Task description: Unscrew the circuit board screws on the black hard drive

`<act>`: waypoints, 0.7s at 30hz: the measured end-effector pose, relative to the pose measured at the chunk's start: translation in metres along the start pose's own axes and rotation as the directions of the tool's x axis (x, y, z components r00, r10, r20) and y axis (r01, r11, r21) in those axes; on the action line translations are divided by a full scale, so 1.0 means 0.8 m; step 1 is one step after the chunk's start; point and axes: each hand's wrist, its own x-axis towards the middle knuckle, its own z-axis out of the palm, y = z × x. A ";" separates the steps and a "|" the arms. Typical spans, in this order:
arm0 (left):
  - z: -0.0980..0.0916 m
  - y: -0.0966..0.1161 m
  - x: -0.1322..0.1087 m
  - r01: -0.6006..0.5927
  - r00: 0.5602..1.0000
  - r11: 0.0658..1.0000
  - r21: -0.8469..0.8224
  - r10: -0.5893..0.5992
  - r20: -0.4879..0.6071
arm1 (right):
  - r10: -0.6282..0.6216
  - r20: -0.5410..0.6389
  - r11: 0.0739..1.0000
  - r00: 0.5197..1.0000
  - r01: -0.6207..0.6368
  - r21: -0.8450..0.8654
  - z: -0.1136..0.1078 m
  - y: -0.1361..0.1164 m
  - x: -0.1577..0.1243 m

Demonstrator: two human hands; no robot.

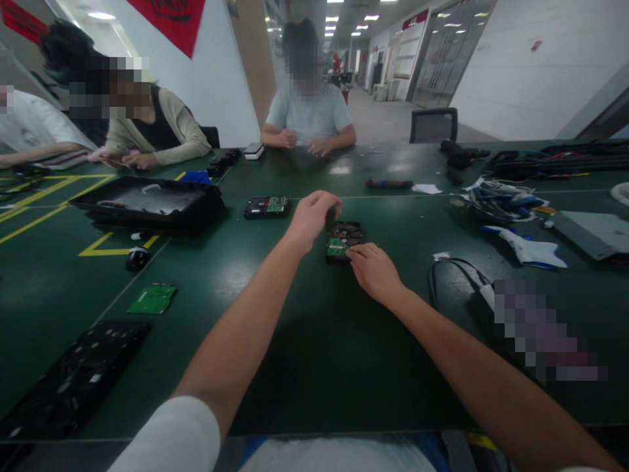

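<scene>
On green tabletop, curled right hand touches drive.

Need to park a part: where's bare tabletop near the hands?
Free: between left forearm and right forearm, on the wearer's side of the hard drive; also between the green circuit board and left forearm. Crowded: at the drive, with left hand and right hand; far right, around the grey box.

At the green table I see the right hand touching the near right side of a dark hard drive with a green circuit board, the left hand curled by its far left corner. A second drive lies to the left; a person sits at the far edge.
</scene>
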 end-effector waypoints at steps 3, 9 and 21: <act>0.002 0.000 -0.002 0.046 0.998 0.993 -0.106 -0.040 0.056 | -0.005 0.001 1.000 1.000 0.005 -0.017 0.000 0.000 0.000; 0.004 -0.013 0.003 -0.059 0.998 0.997 0.055 0.061 -0.027 | 0.000 0.005 1.000 1.000 0.000 -0.017 -0.001 -0.001 0.000; 0.012 -0.007 -0.004 -0.060 0.988 0.991 0.123 0.077 -0.135 | 0.010 0.004 1.000 1.000 -0.010 -0.011 -0.001 -0.001 0.001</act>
